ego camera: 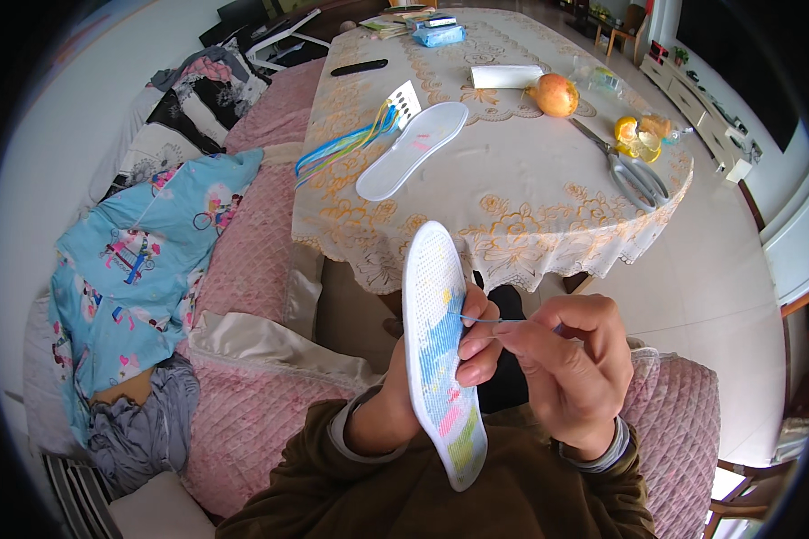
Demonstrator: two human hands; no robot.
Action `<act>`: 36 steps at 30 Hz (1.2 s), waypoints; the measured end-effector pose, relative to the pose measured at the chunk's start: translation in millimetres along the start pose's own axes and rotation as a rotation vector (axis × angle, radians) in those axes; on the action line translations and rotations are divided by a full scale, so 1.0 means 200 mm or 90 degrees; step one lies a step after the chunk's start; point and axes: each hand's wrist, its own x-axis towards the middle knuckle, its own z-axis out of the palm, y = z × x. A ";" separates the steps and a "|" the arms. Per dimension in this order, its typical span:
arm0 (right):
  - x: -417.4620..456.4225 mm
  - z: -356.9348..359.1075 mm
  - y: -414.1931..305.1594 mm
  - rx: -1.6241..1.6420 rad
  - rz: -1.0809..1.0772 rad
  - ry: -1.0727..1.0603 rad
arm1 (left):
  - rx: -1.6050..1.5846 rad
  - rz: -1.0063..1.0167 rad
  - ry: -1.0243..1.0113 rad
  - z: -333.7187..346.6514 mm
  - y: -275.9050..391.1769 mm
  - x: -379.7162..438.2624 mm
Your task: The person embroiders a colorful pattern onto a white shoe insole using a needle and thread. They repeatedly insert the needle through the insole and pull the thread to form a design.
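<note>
My left hand [480, 337] grips a white mesh insole [438, 364] from behind, its fingers wrapped over the right edge. The insole stands nearly upright and bears blue, yellow, pink and green stitching. My right hand [570, 357] is closed to the right of it, thumb and forefinger pinching a thin needle [489, 336] that points toward the insole. A blue thread [475, 319] runs from the stitched face to the right fingers. On the table lie a second white insole [411, 153] with a small pink patch and a bundle of coloured threads [350, 145] on a punched card [404, 101].
The cloth-covered table [512, 168] holds grey-handled scissors [627, 172], a round fruit [556, 95], citrus peel [637, 138], a black elongated object [359, 67], a folded white paper [505, 76] and a blue packet [438, 35]. A quilted pink sofa [263, 418] with blue bedding [155, 269] lies left.
</note>
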 end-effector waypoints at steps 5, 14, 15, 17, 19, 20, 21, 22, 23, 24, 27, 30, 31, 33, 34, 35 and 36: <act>-0.01 0.03 -0.03 -0.057 0.023 0.001 | -0.015 -0.006 -0.036 -0.01 -0.01 -0.01; 0.02 0.03 0.00 -0.123 -0.108 0.029 | 0.024 0.006 -0.002 0.03 -0.02 -0.02; 0.02 0.03 0.00 -0.126 -0.106 0.031 | 0.030 0.007 -0.002 0.03 -0.02 -0.02; 0.02 0.03 0.00 -0.133 -0.102 0.035 | 0.042 0.009 -0.004 0.03 -0.02 -0.02; 0.02 0.04 0.00 -0.141 -0.102 0.036 | 0.030 0.008 0.011 0.03 -0.02 -0.03; 0.02 0.04 0.00 -0.145 -0.102 0.036 | 0.024 0.007 0.018 0.03 -0.02 -0.03; 0.02 0.04 -0.01 -0.154 -0.103 0.030 | 0.030 0.012 0.015 0.03 -0.02 -0.03; 0.02 0.04 -0.01 -0.163 -0.104 0.023 | 0.036 0.017 0.011 0.02 -0.02 -0.03; 0.02 0.04 -0.01 -0.172 -0.105 0.017 | 0.043 0.022 0.008 0.02 -0.03 -0.03; 0.02 0.03 -0.01 -0.174 -0.114 0.017 | 0.087 0.032 0.020 0.02 -0.02 -0.03; 0.03 0.02 0.02 -0.147 -0.130 0.011 | 0.209 0.050 0.105 0.08 0.01 -0.06; 0.00 0.03 0.08 -0.027 -0.080 0.013 | 0.389 0.169 0.193 0.12 -0.03 -0.05; -0.01 0.03 0.09 0.011 -0.021 0.006 | 0.407 0.152 0.195 0.12 -0.02 -0.04; -0.05 0.03 0.10 0.140 0.080 0.018 | 0.475 0.147 0.213 0.14 -0.02 -0.04; -0.08 0.03 0.13 0.238 0.123 0.028 | 0.510 0.182 0.205 0.15 -0.03 -0.04; -0.11 0.04 0.17 0.324 0.194 0.045 | 0.544 0.217 0.196 0.17 -0.03 -0.03; -0.12 0.03 0.16 0.456 0.431 0.056 | 0.581 0.251 0.190 0.18 -0.03 -0.03</act>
